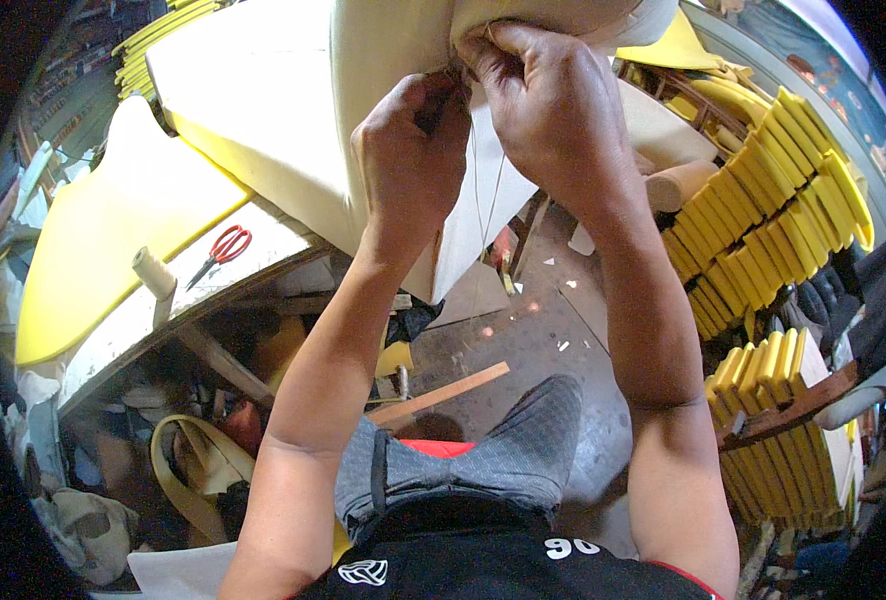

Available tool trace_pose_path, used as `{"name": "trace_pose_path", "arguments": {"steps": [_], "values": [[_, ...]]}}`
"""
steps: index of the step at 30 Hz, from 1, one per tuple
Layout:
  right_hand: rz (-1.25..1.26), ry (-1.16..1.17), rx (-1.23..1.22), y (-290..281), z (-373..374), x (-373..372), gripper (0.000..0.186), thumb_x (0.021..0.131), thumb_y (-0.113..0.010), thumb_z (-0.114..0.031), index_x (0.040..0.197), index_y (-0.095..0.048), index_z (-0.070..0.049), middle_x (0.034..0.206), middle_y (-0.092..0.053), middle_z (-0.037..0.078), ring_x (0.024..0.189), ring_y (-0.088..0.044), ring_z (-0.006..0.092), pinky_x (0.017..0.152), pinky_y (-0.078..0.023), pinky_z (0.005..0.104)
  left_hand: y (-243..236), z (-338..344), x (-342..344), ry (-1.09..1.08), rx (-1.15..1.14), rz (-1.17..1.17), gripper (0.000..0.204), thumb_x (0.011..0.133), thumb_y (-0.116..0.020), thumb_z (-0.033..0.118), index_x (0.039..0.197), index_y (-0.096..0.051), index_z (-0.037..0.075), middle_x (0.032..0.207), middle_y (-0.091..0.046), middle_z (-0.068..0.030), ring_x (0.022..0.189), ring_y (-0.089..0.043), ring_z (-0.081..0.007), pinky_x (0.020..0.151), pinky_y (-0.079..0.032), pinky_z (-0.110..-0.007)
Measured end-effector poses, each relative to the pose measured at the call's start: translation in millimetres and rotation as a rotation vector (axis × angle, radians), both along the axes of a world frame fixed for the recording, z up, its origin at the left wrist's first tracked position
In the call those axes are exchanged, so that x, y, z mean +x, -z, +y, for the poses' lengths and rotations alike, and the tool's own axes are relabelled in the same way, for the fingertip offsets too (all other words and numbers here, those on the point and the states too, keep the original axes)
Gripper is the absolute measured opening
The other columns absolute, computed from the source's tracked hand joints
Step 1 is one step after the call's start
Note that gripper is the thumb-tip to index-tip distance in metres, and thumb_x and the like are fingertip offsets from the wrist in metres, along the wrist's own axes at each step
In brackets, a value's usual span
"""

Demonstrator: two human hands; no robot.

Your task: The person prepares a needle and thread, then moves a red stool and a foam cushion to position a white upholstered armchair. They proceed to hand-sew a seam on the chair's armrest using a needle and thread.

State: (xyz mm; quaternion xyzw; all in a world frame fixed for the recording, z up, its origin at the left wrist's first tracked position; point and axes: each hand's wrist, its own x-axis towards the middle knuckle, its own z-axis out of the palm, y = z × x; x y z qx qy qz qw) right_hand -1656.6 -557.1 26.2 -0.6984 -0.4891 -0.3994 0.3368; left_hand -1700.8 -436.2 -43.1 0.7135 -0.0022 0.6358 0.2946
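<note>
Left hand (413,150) and right hand (558,115): fingers of both pinched narrow on the cream fabric cover (253,90), nearly touching each other. The cover lies directly at the fingertips, its bulk spreading far and left of them, a rounded part far right, a pointed flap hanging near, between the forearms. Fine thread (476,165) runs from the pinch toward the near side; exact grip on it hidden by knuckles.

Left of the cover: yellow foam panel (83,270) on the white surface (113,345). Red-handled scissors (230,243) on same surface, near the panel; thread cone (154,272) just left of the scissors, tilted. More yellow foam strips (163,45) far left.

Right of the right forearm: tan roll (679,186), then stacked yellow foam pieces (753,200); a second foam stack (778,460) nearer. Below, between the forearms: grey floor (553,335) with scraps, plus a wooden strip (453,393) lying slantwise, near the person's knees.
</note>
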Motion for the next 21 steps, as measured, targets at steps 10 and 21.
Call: {"name": "trace_pose_path", "arguments": {"steps": [10,21], "values": [[-0.084,-0.064,0.331,28.3,12.9,2.7,0.016,0.089,-0.068,-0.009,0.104,-0.071,-0.007,0.089,-0.073,0.014,0.078,-0.073,0.0255,0.072,-0.056,0.0336,-4.5,3.9,-14.5,-0.093,0.14,0.025,0.016,0.089,-0.065,0.011,0.101,-0.071,0.004,0.091,-0.071,-0.0173,0.081,-0.071,-0.034,0.072,-0.055,-0.038],[-0.204,-0.161,0.285,39.4,6.0,16.4,0.038,0.079,-0.07,-0.001,0.114,-0.064,-0.013,0.091,-0.069,0.012,0.078,-0.068,0.0329,0.065,-0.055,0.0402,-3.6,3.8,-13.9,-0.079,0.16,-0.055,0.008,0.086,-0.065,0.007,0.092,-0.068,0.003,0.083,-0.07,-0.0161,0.075,-0.069,-0.0338,0.067,-0.054,-0.04]]}}
